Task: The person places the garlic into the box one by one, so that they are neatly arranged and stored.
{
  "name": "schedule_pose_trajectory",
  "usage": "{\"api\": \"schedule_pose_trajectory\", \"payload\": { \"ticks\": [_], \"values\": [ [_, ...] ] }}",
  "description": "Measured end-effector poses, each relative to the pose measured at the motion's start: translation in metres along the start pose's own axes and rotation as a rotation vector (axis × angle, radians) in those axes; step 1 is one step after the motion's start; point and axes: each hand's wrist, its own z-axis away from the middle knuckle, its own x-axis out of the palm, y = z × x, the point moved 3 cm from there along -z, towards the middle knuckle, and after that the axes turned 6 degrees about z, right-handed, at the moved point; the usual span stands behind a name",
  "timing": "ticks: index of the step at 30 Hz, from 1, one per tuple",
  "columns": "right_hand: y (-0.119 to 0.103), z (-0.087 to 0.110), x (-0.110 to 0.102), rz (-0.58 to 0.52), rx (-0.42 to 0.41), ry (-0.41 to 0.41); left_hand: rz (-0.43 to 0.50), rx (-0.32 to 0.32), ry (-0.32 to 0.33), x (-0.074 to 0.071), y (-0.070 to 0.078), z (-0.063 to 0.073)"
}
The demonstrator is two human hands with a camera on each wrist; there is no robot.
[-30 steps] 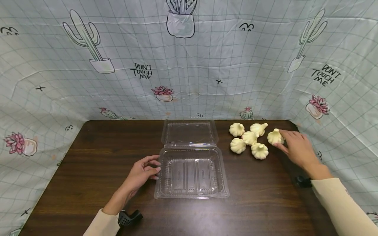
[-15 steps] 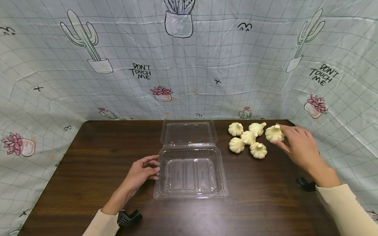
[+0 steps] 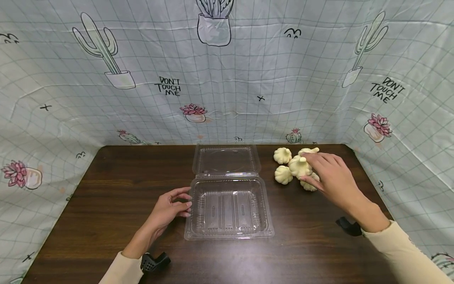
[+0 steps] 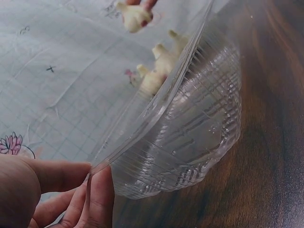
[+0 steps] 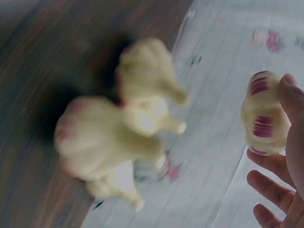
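My right hand (image 3: 331,175) grips a garlic bulb (image 3: 300,166) between thumb and fingers, held above the other bulbs. In the right wrist view that bulb (image 5: 264,114) shows purple streaks on its base. Several pale garlic bulbs (image 3: 283,174) lie on the table under and beside it, some partly hidden by the hand. At the left rim of a clear plastic clamshell box (image 3: 229,236), my left hand (image 3: 170,209) pinches the edge between thumb and finger, as the left wrist view shows at the rim (image 4: 99,166). The box stands with its lid (image 3: 227,159) folded back, nothing inside.
The dark wooden table (image 3: 124,189) carries everything. A cloth backdrop (image 3: 234,71) with cactus drawings rises along its back and sides. Black wrist cameras (image 3: 154,262) sit at both sleeves.
The right hand has lifted one garlic bulb off the table at the far right and carried it leftward over the group. The left hand and the box have stayed put.
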Motion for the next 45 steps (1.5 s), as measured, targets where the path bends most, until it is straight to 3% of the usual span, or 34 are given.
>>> {"api": "schedule_pose_trajectory", "payload": {
  "ticks": [18,45],
  "values": [
    [-0.069,-0.034,0.034,-0.12,-0.241,-0.006,0.019,-0.017,-0.005,-0.001,-0.001,0.001],
    [-0.14,-0.071,0.064,-0.117,-0.458,-0.175,0.038,-0.01,-0.019,-0.002,-0.003,0.0]
  ]
}}
